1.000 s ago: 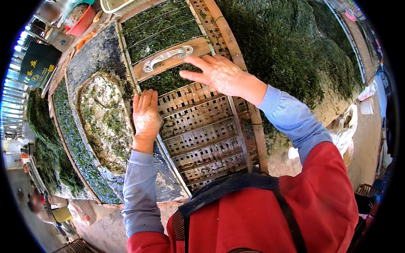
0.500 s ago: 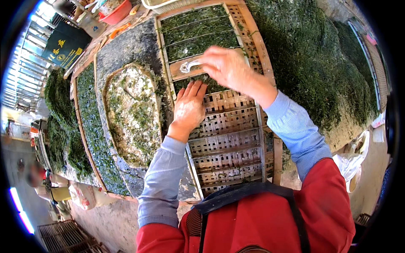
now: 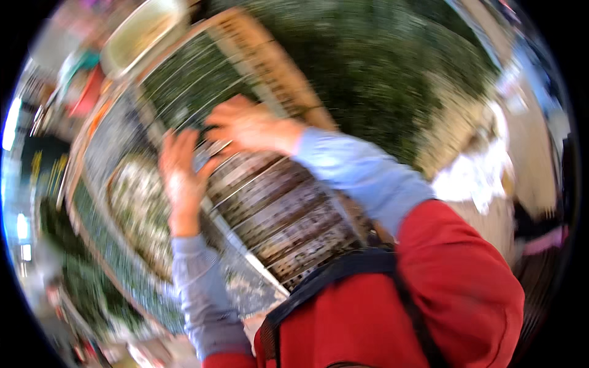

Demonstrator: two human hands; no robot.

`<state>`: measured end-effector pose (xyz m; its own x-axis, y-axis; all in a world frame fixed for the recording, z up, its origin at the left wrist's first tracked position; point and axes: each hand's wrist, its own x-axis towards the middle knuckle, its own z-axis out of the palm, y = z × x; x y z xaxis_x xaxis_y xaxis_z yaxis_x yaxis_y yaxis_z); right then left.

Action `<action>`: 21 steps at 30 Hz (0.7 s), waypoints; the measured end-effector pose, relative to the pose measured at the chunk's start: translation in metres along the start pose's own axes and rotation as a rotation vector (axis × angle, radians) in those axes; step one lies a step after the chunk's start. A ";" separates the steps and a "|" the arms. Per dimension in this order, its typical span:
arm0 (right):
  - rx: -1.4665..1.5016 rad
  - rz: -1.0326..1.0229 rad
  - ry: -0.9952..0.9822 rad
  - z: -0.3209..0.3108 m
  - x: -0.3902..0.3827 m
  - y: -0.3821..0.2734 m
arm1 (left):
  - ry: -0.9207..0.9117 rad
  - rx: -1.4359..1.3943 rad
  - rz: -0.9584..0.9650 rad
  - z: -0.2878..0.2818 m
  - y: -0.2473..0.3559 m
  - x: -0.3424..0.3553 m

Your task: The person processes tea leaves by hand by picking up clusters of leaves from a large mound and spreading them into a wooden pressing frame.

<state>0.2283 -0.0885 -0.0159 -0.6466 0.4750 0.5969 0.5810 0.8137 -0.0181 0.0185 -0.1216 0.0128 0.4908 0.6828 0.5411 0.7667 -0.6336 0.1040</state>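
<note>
A wooden rack with a perforated, woven-looking bed and crosswise slats (image 3: pixel 276 211) lies in front of me. Its far half carries dark green leafy shreds (image 3: pixel 190 83); the near half is bare. My left hand (image 3: pixel 181 175) rests at the rack's left edge where the greens end, thumb apart and fingers stretched forward. Just to its right, my right hand (image 3: pixel 248 126) reaches across the same border, its fingers spread and pointing left. Motion blur softens both hands. Whether either one touches the plank with the white handle seen earlier cannot be made out.
Left of the rack is a shallow container with pale, green-flecked material (image 3: pixel 140 214). A pale tub (image 3: pixel 142 37) and a red basin (image 3: pixel 89 92) stand at the far left. A large dark green heap (image 3: pixel 368 80) lies to the right, with a white plastic bag (image 3: pixel 478 175) nearer.
The view has swung, so the rack now leans to the left. My right hand has come down beside my left from above the white handle. That handle no longer shows.
</note>
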 end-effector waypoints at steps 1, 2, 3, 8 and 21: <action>0.007 0.142 -0.073 0.015 -0.003 0.001 | -0.100 0.076 0.020 0.007 -0.005 0.003; -0.004 0.076 -0.120 0.005 0.004 -0.003 | -0.186 0.177 -0.042 0.012 -0.002 0.002; 0.057 0.027 -0.033 0.008 0.003 -0.002 | -0.207 0.209 -0.100 0.025 -0.007 -0.004; 0.290 0.114 0.265 -0.008 -0.015 0.001 | -0.241 0.258 -0.121 0.049 -0.013 -0.007; 0.172 1.661 -0.044 -0.090 -0.263 0.140 | -0.200 0.209 -0.185 0.050 -0.010 -0.010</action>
<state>0.5237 -0.1297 -0.1034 0.5611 0.8076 -0.1813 0.5481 -0.5267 -0.6497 0.0263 -0.1037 -0.0348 0.3915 0.8501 0.3522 0.9082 -0.4185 0.0008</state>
